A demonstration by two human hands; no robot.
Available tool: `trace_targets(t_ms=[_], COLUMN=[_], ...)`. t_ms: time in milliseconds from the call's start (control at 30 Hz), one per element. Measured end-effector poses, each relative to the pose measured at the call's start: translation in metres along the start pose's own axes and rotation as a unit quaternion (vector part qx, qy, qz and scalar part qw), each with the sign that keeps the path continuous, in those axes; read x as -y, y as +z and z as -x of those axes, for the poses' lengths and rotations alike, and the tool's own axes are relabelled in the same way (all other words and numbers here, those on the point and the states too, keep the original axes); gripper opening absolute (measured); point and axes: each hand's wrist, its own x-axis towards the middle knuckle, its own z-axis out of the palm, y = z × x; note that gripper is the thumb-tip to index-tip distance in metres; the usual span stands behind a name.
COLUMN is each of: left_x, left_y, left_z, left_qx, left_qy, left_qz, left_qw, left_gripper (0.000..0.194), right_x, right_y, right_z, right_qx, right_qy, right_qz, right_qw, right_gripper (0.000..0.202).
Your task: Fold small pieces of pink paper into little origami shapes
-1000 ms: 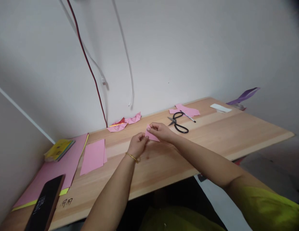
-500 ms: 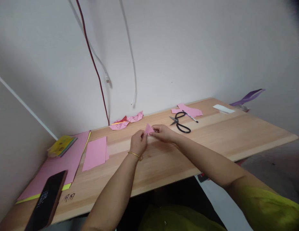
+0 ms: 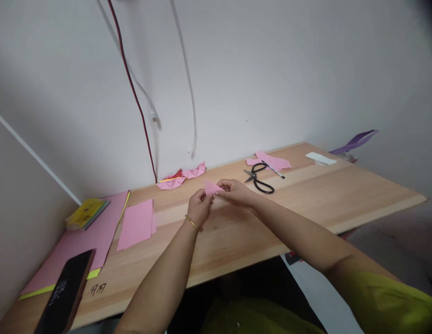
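Note:
A small folded pink paper [image 3: 212, 187] is held up between my two hands, over the middle of the wooden table [image 3: 233, 241]. My left hand [image 3: 201, 204] pinches its lower left part; a gold bracelet circles that wrist. On the right side, my right hand [image 3: 230, 191] grips the paper between thumb and fingers. Beyond the hands, folded pink pieces [image 3: 172, 182] with some red and yellow lie by the wall. Black-handled scissors [image 3: 257, 177] rest open to the right of my right hand.
Pink sheets [image 3: 136, 224] lie left of my hands, with a larger pink sheet [image 3: 90, 236], a yellow packet [image 3: 86, 212] and a phone [image 3: 66, 292] farther left. Pink scraps [image 3: 274, 161], a pen [image 3: 274, 170] and a white strip [image 3: 320, 158] are at the back right.
The pink paper's tip has shifted left and the piece looks turned between my fingers. Both hands keep hold of it. The whole view has moved slightly.

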Motion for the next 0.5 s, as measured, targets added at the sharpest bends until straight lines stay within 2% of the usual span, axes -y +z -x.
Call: trace_targets(t_ms=[100, 200, 333, 500], left_x=[0.002, 0.002, 0.002, 0.001], left_y=[0.002, 0.004, 0.004, 0.004], left_z=[-0.002, -0.002, -0.001, 0.000], left_qx=[-0.032, -0.040, -0.011, 0.016], left_qy=[-0.056, -0.086, -0.090, -0.109], left_qz=[0.152, 0.238, 0.250, 0.219], left_qw=[0.986, 0.967, 0.964, 0.970], left_gripper=[0.024, 0.027, 0.027, 0.030], right_x=[0.005, 0.005, 0.000, -0.004], right_y=[0.001, 0.004, 0.009, 0.007], right_z=[0.002, 0.003, 0.000, -0.001], right_qx=[0.002, -0.003, -0.034, -0.035], right_qy=[0.023, 0.023, 0.009, -0.009], right_qz=[-0.073, -0.064, -0.029, -0.041], right_qw=[0.997, 0.998, 0.999, 0.999], right_gripper=[0.033, 0.034, 0.029, 0.028])
